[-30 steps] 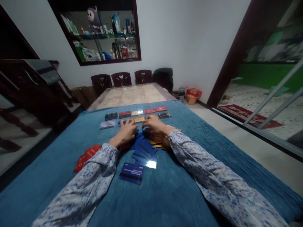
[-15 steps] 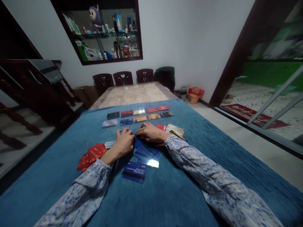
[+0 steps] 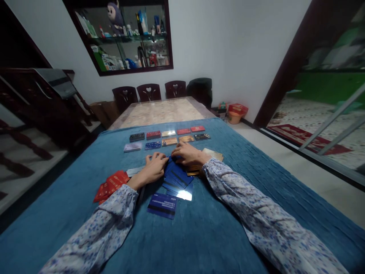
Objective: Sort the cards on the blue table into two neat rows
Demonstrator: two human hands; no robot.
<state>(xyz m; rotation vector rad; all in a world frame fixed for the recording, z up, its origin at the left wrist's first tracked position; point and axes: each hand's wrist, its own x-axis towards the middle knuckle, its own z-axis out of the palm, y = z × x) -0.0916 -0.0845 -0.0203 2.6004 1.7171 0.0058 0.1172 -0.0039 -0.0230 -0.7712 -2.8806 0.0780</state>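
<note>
My left hand (image 3: 155,167) and my right hand (image 3: 188,153) almost meet at the far end of a fanned pile of blue cards (image 3: 176,177). Their bent fingertips pinch a blue card there from both sides; its grip is partly hidden. A single blue card (image 3: 162,206) with a dark stripe lies closer to me. Beside my left wrist are a heap of red cards (image 3: 114,183) and a whitish card (image 3: 133,172). Under my right hand some gold cards (image 3: 194,170) show, and a pale gold card (image 3: 213,154) lies beyond my right wrist.
Two rows of small card stacks, among them a black stack (image 3: 137,137), a lilac stack (image 3: 132,147) and a red stack (image 3: 197,129), stand farther off on the blue cloth (image 3: 228,182). Behind lies the bare marble tabletop (image 3: 162,110), with chairs (image 3: 148,93) at its far end.
Both hands have shifted slightly right, along the top of the blue pile. The right hand now covers the red card near it. The view has tilted slightly.
</note>
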